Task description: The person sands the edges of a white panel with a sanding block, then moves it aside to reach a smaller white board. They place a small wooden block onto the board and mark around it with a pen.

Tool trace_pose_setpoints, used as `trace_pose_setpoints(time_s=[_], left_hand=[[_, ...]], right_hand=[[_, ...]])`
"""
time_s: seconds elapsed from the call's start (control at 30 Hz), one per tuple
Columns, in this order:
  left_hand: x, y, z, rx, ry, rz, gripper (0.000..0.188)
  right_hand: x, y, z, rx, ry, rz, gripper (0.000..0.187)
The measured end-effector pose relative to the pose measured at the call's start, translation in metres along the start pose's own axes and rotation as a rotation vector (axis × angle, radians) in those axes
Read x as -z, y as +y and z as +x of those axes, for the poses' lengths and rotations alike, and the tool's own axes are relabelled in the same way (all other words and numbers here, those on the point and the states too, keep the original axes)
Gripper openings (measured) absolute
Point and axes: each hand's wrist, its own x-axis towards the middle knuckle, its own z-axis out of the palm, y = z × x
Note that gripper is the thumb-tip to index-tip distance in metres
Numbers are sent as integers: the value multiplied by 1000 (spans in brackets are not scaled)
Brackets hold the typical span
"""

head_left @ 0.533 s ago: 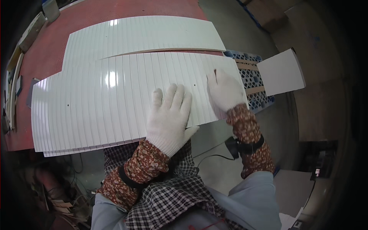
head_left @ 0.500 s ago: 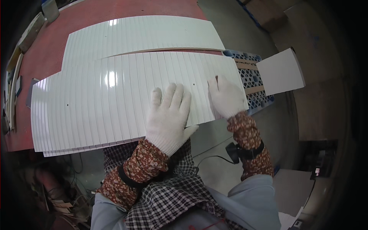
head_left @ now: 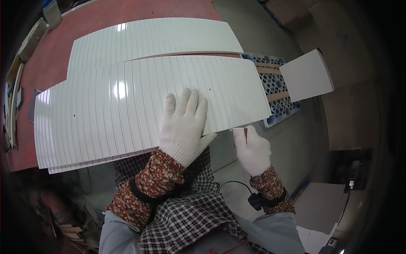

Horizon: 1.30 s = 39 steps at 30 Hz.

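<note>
A glossy white grooved panel lies across the red work surface, its near edge overhanging toward me. My left hand, in a white knit glove, rests flat on it right of the middle, fingers stretched out. Just off the panel's near right edge is my gloved right hand, closed around a small flat reddish-brown piece. Most of that piece is hidden by the fingers, so its kind does not show. A second white grooved panel lies behind the first and partly overlaps with it.
The red table carries a plastic jar and several strips at its far left. To the right, a blue pallet stands with a white square board beside it. Wood scraps lie low at the left.
My right hand has moved from the panel's right part toward me, past its near edge, still closed on the reddish-brown piece. My left hand stays flat on the panel.
</note>
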Motion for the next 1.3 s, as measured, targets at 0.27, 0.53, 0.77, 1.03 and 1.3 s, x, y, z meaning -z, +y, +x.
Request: trace_pose_setpoints(time_s=[0.27,0.53,0.77,1.03,1.3], left_hand=[[6,1,2,8,-37,-1,92],[5,1,2,11,-34,-51,90],[8,3,0,10,-8,-63,89],[4,1,-1,-14,20,-52,90],[0,2,0,0,5,-13,90]], right_hand=[[-4,3,19,62,-47,-68,30],[-14,-35,144,172,-10,-322,45],[-14,-79,245,172,-8,-369,50],[-19,-66,217,152,-30,-346,52],[-7,-11,59,109,-40,-223,42]])
